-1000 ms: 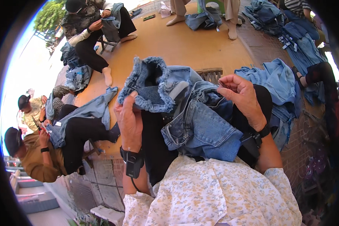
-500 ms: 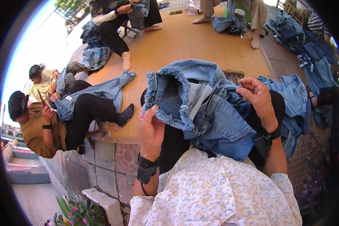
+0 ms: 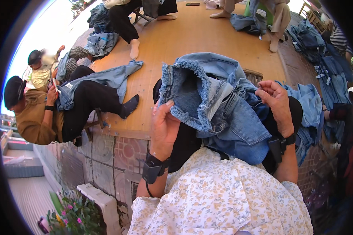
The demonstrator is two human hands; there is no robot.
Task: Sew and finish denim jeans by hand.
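Two bare hands work over a faded blue denim garment with a ragged, fringed opening [image 3: 242,127], which lies bunched across the seated person's black-trousered lap [image 3: 184,141]. The left hand [image 3: 164,127] is clamped on the garment at the lower left of its fringed edge [image 3: 206,92], the thumb outside and uppermost; the opening gapes, showing its darker interior. The right hand [image 3: 276,101], well apart from the left, is raised beside the garment's right-hand folds, thumb and fingers bent toward one another; whether the tips meet or grip something small cannot be told. Each wrist bears a strapped black device [image 3: 153,169]. A cream shirt with a small yellow floral print [image 3: 219,196] fills the lower foreground. To the right, near the right forearm, lies a heap of pale blue denim [image 3: 306,105]. Beyond the lap extends a smooth yellow-brown floor panel [image 3: 200,35]. At left, a seated co-worker in a brown top [image 3: 41,119] has a long light-blue denim piece [image 3: 102,79] draped over the legs.
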